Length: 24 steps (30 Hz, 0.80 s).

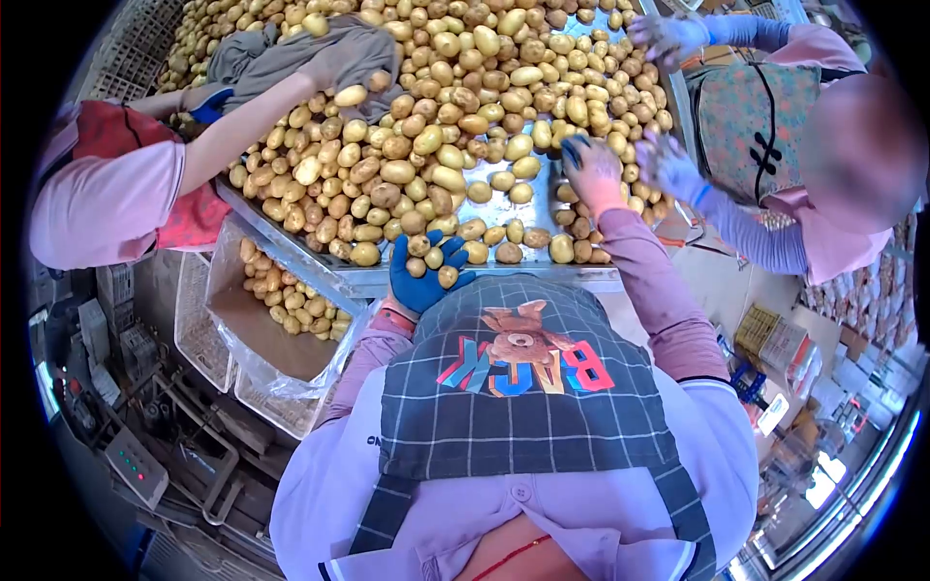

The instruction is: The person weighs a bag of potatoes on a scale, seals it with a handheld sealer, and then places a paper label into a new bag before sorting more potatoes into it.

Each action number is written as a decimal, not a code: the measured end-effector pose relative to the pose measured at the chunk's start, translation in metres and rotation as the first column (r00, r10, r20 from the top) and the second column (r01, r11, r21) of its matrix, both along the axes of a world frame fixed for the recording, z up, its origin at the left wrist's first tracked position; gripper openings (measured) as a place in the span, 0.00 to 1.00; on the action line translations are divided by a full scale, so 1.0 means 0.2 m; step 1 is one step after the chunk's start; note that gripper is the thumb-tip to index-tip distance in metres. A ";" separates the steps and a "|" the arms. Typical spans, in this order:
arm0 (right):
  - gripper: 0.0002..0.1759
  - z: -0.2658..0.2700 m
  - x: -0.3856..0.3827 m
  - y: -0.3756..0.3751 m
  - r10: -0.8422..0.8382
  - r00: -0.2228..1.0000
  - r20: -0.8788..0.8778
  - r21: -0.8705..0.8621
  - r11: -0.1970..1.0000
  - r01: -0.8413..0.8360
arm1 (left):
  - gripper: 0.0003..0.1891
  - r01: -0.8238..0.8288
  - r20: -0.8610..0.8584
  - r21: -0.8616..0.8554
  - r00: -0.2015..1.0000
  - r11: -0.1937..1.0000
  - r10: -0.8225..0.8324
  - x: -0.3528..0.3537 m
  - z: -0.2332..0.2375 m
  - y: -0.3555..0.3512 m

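My left hand (422, 276), in a blue glove, is cupped palm up at the near edge of the metal table, with several small potatoes (434, 259) resting in it. Farther forward and to the right, my right hand (593, 174) reaches over the potatoes on the table, its back facing me. Dark blue shows at its curled fingers; whatever they grip is hidden beneath. A large heap of yellow-brown potatoes (426, 140) covers most of the metal table (533, 194), with bare metal showing between my hands.
On the left, a person's hand (334, 68) holds a grey cloth (276, 63) over the heap. Opposite, at right, another person's gloved hands (668, 167) touch the potatoes. A plastic-lined crate (218, 290) holding potatoes stands below the table at left. Boxes (770, 339) stand at right.
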State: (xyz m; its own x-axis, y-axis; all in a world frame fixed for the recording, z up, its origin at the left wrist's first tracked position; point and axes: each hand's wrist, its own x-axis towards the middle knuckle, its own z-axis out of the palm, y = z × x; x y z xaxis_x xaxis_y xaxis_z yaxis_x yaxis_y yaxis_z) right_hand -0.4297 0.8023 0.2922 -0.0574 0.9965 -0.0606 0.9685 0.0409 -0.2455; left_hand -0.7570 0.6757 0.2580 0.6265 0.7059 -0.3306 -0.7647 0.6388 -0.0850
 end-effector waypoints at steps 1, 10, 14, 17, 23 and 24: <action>0.17 0.05 -0.10 0.07 0.047 0.996 -0.075 0.066 0.997 -0.042 | 0.34 -0.006 0.120 0.077 0.993 0.997 -0.003 -0.02 -0.09 -0.01; 0.11 -0.27 -0.44 0.19 0.300 0.941 0.158 -0.035 0.954 -0.298 | 0.35 0.027 0.063 0.115 0.997 0.993 -0.035 -0.01 -0.04 0.02; 0.15 -0.21 -0.41 0.02 0.223 0.974 0.046 -0.249 0.946 -0.205 | 0.35 0.013 0.036 0.092 0.999 0.996 -0.016 0.01 -0.05 0.01; 0.24 0.06 -0.38 0.09 0.011 0.989 -0.149 -0.441 0.894 -0.077 | 0.35 0.010 0.088 0.126 0.996 0.992 -0.021 0.01 -0.03 0.04; 0.22 -0.10 -0.27 0.32 0.134 0.967 0.217 -0.208 0.974 -0.089 | 0.37 0.066 0.087 0.158 0.993 0.985 -0.080 0.03 -0.07 0.05; 0.22 -0.13 -0.30 0.34 0.127 0.958 0.259 -0.209 0.975 -0.073 | 0.37 0.061 0.082 0.167 0.994 0.984 -0.075 0.04 -0.07 0.06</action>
